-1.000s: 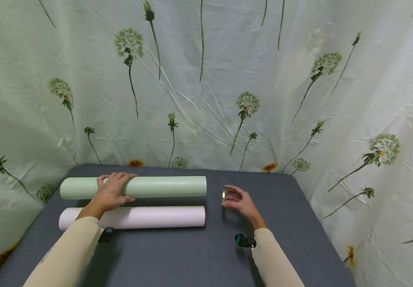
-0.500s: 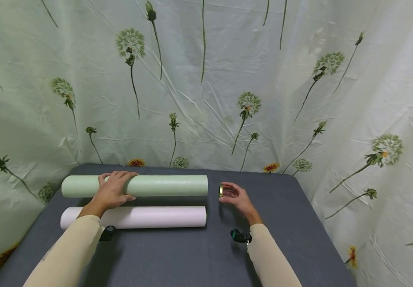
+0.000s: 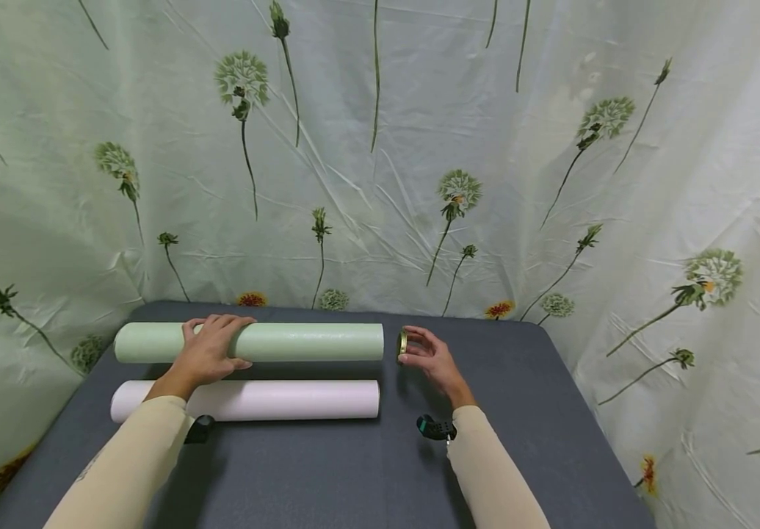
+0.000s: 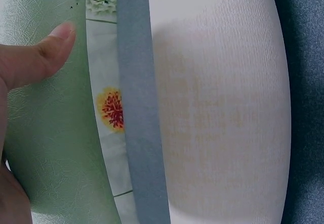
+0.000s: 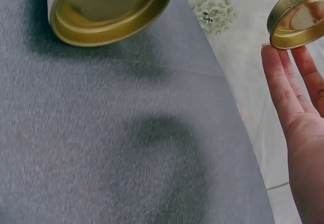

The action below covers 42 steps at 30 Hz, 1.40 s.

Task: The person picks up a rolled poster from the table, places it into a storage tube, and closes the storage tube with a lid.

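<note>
A pale green tube [image 3: 313, 342] lies crosswise on the table in the head view. My left hand [image 3: 206, 353] grips it left of its middle, fingers over the top and thumb [image 4: 59, 42] on the near side. A gold metal lid [image 3: 402, 344] is held on edge by the fingertips of my right hand [image 3: 434, 361], a small gap from the green tube's right end. The right wrist view shows this lid [image 5: 296, 19] with its hollow side partly visible. Nearer to me lies a pinkish-white tube [image 3: 294, 400], parallel to the green one and passing under my left wrist.
The dark grey table [image 3: 327, 470] ends at a hanging sheet [image 3: 380, 184] printed with dandelions, behind and at both sides. In the right wrist view, the pinkish-white tube's end bears a gold cap [image 5: 109, 11]. Each wrist carries a black strapped device [image 3: 434, 427].
My right hand has moved left and slightly away from me with the lid, closing in on the green tube's right end. My left hand keeps its grip there.
</note>
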Motion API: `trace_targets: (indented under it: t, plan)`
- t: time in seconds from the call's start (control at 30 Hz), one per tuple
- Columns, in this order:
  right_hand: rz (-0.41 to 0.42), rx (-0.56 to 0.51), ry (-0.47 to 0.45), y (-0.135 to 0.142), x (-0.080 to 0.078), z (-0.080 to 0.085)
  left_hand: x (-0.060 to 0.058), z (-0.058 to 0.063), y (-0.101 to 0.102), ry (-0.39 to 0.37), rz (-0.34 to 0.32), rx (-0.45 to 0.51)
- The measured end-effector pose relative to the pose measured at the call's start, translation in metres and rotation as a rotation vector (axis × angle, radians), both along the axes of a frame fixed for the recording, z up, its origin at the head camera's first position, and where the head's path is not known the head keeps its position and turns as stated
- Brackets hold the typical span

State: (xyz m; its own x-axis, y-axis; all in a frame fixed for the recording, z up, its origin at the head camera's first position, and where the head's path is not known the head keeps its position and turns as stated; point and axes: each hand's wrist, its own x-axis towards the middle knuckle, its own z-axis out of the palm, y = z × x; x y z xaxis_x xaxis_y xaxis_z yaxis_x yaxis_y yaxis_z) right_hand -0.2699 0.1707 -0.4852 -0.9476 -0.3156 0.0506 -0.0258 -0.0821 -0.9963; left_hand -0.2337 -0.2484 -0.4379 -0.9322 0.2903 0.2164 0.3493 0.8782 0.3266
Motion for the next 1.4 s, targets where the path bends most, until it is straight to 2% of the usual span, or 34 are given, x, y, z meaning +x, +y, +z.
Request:
trace_targets:
  t: [0.6, 0.93, 1.4]
  plan:
    - [0.039, -0.055, 0.028, -0.014, -0.005, 0.01, -0.001, 0.0, 0.003, -0.021, -0.002, -0.008]
    - [0.066, -0.056, 0.037, -0.015, -0.008, 0.002, 0.0, -0.001, 0.005, -0.023, -0.013, -0.015]
    - [0.049, -0.033, 0.023, -0.017, -0.005, -0.003, 0.0, 0.004, 0.007, -0.024, -0.016, -0.037]
